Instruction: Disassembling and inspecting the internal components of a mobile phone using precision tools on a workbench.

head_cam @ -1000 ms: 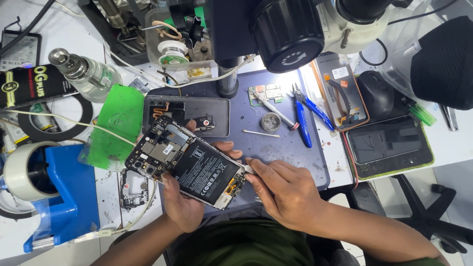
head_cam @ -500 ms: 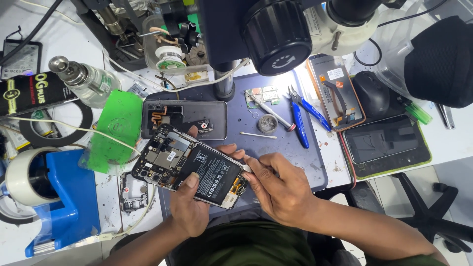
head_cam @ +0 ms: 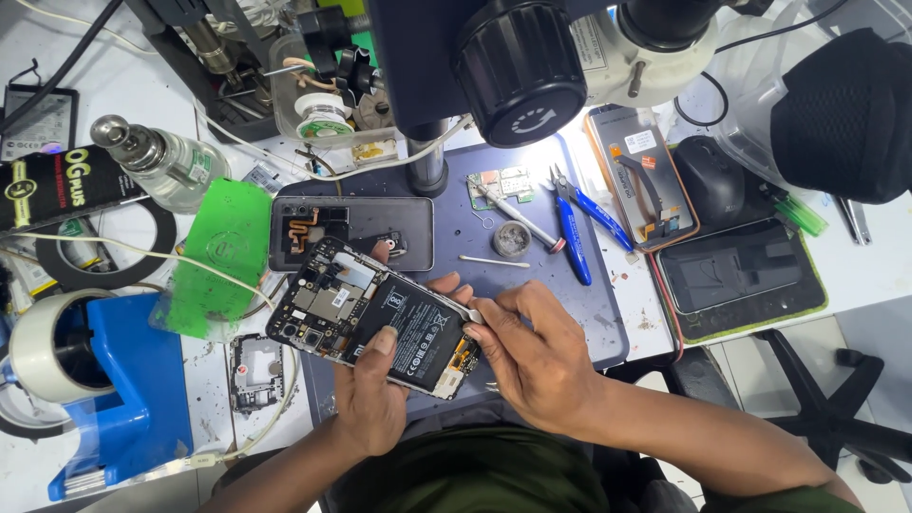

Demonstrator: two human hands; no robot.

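The opened phone (head_cam: pixel 375 318) sits over the mat's (head_cam: pixel 579 313) near edge, between the left hand (head_cam: pixel 370 404) at 6 o'clock and the right hand (head_cam: pixel 532 356) at 3 o'clock. The back cover (head_cam: pixel 351 231) lies at 12 o'clock, touching. Pliers (head_cam: pixel 575 223) lie at 2 o'clock, tape roll (head_cam: pixel 47 347) at 9 o'clock, well apart.

A single head-worn camera looks steeply down, close over the workbench mat (head_cam: pixel 570 313). The microscope (head_cam: pixel 518 57) looms at twelve o'clock, very near the lens; the person's own forearms enter from six o'clock.
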